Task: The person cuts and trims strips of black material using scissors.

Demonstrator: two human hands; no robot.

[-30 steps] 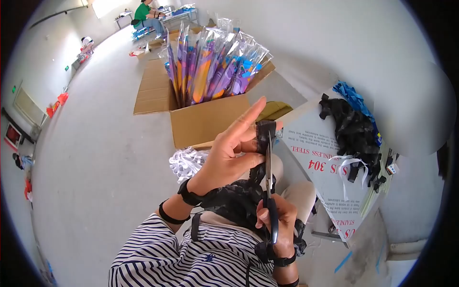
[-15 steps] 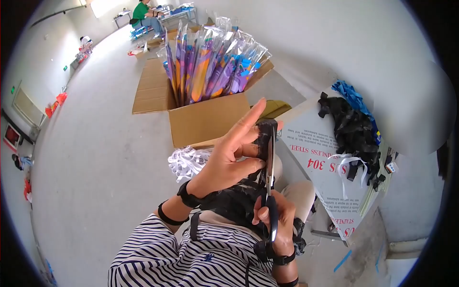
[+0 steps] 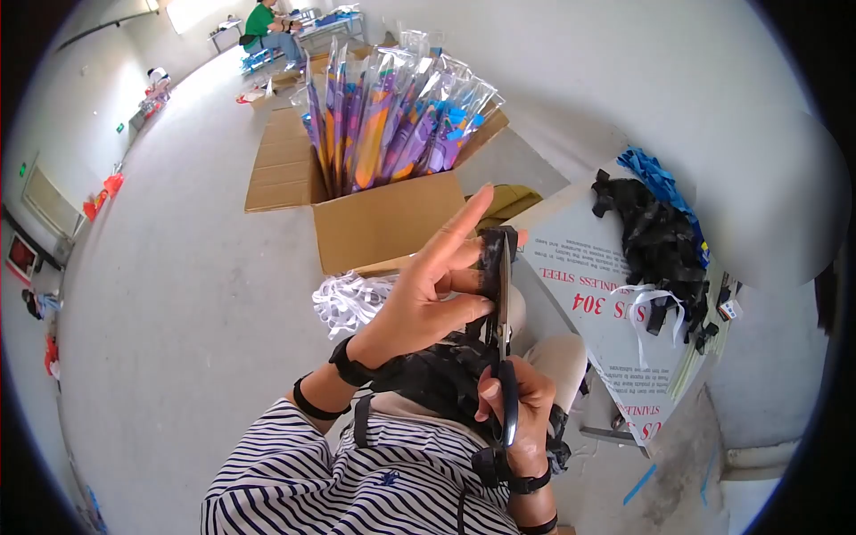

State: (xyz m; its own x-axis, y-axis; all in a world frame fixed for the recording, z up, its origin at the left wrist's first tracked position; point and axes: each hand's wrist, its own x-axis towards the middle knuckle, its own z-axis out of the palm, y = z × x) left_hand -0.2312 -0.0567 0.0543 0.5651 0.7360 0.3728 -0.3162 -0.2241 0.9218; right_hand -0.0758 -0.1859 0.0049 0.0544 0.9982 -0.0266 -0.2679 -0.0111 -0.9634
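Observation:
My left hand [image 3: 437, 290] holds black strips [image 3: 493, 254] wound round its fingers, with the index finger stretched upward. In my right hand [image 3: 522, 401] are scissors [image 3: 506, 357] with dark handles, their blades pointing up along the right edge of the strips. The blades look nearly closed; whether material lies between them is hard to tell. More black material [image 3: 432, 379] is heaped on my lap below both hands. A bundle of white strips [image 3: 348, 303] lies left of my left hand.
Ahead stands a cardboard box [image 3: 388, 227] of plastic-wrapped purple and orange items [image 3: 374, 134]. To the right, a printed board [image 3: 580, 267] carries a black pile [image 3: 660, 241], blue strips [image 3: 655, 178] and a white strip [image 3: 637, 316]. A person [image 3: 266, 31] sits far off.
The scissors have tilted slightly and their blades have come closer together. My right hand has shifted a little; my left hand keeps nearly the same pose round the strips.

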